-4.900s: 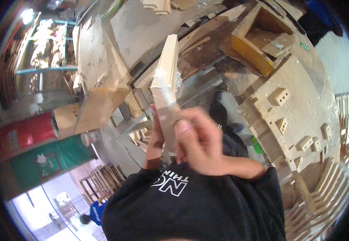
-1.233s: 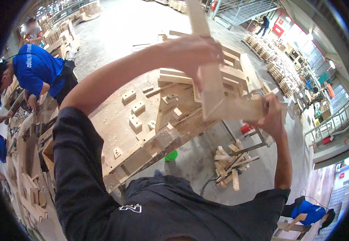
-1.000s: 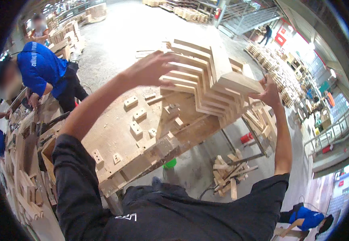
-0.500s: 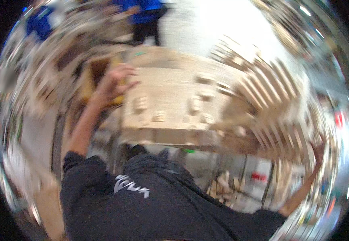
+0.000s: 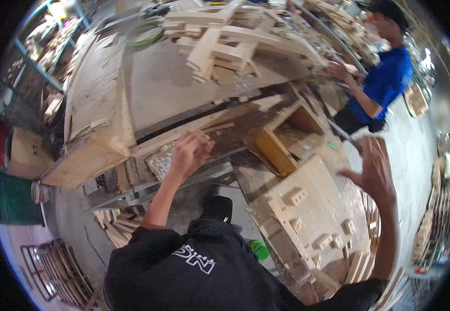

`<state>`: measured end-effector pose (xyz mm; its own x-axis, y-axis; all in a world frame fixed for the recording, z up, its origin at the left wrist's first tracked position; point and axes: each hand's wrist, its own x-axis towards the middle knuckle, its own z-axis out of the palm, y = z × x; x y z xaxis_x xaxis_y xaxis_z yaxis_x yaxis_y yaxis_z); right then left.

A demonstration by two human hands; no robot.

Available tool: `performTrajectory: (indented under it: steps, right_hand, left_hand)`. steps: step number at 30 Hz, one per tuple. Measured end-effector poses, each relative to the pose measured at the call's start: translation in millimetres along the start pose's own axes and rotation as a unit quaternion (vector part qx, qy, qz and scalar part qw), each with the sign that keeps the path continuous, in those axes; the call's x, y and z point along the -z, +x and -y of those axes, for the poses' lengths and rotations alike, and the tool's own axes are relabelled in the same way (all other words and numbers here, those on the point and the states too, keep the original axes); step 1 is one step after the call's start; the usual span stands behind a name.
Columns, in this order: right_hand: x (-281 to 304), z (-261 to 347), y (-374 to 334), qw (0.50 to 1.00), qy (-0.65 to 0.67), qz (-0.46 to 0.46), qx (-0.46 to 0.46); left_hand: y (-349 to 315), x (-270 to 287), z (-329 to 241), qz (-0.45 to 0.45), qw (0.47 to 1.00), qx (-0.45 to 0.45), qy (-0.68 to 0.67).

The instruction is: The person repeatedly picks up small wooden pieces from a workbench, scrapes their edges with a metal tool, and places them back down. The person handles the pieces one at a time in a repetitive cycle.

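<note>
My left hand hangs in the air near the edge of a long workbench, its fingers loosely bent and apart, with nothing visible in it. My right hand is raised at the right side of a wooden work board, thumb and fingers spread, holding nothing. On that board lie several small wooden blocks with drilled holes, among them one block near its far left part and another block near its right edge. An open wooden box with a yellowish side stands at the board's far end.
A large bench spreads ahead, carrying a pile of pale wood pieces. Another person in a blue shirt stands at the far right. Stacked slats stand by the board's near right. A green container is below.
The view has swung left, bringing the large bench and its wood pile into sight. My right hand has left the stack of slats and come up beside the board.
</note>
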<state>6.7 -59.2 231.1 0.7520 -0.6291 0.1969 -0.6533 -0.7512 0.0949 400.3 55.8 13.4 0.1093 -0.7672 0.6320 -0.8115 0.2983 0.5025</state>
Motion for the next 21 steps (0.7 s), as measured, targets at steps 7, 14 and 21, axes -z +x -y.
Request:
performTrajectory:
  steps: [7,14,21]
  right_hand:
    - [-119.3,58.0,362.6,0.984,-0.013,-0.102,0.149]
    - [-236.9,87.3,680.7,0.972,0.003,-0.153,0.179]
    - [-288.2,86.0,773.0,0.994,0.033,0.050,0.097]
  left_hand:
    - [47.8,13.9,185.6,-0.091,0.908,0.222,0.345]
    - [47.2,-6.6,228.4,0.019,0.879,0.334,0.338]
    - [64.3,3.3,226.3,0.064,0.866,0.385,0.313]
